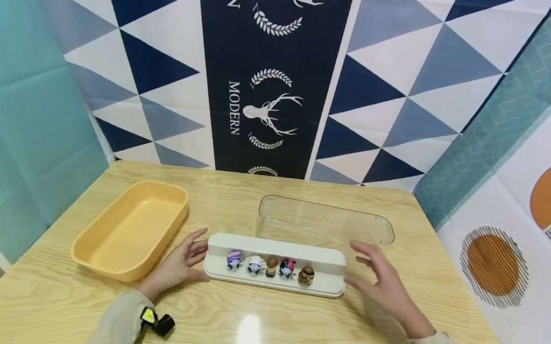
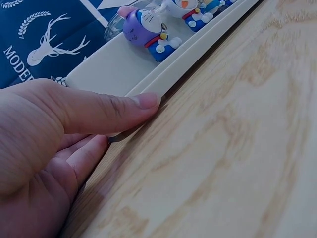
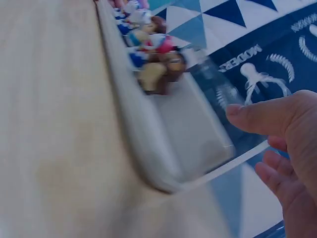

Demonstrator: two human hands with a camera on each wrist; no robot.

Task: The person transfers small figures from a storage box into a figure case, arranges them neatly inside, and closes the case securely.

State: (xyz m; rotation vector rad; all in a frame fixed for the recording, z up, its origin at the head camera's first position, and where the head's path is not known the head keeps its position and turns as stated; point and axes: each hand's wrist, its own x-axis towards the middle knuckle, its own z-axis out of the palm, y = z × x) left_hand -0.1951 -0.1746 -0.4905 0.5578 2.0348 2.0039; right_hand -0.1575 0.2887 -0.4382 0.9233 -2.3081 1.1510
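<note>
A long white display base (image 1: 266, 288) with a raised back step lies on the table. Standing along it are several small toy figures (image 1: 271, 266), among them a purple-hatted figure (image 2: 143, 29) at the left and a brown figure (image 3: 161, 74) at the right. My left hand (image 1: 178, 264) grips the base's left end, its thumb (image 2: 116, 110) along the front edge and the other fingers around the corner. Beside the right end, my right hand (image 1: 388, 286) holds nothing, with thumb and fingers spread. In the right wrist view, a gap separates the thumb (image 3: 267, 116) from the base.
Behind the base lies a clear plastic cover (image 1: 325, 219). A yellow tray (image 1: 177, 207) stands at the left of the wooden table (image 1: 205, 323), close to my left forearm. Patterned cloth (image 1: 268, 74) hangs behind the table's far edge.
</note>
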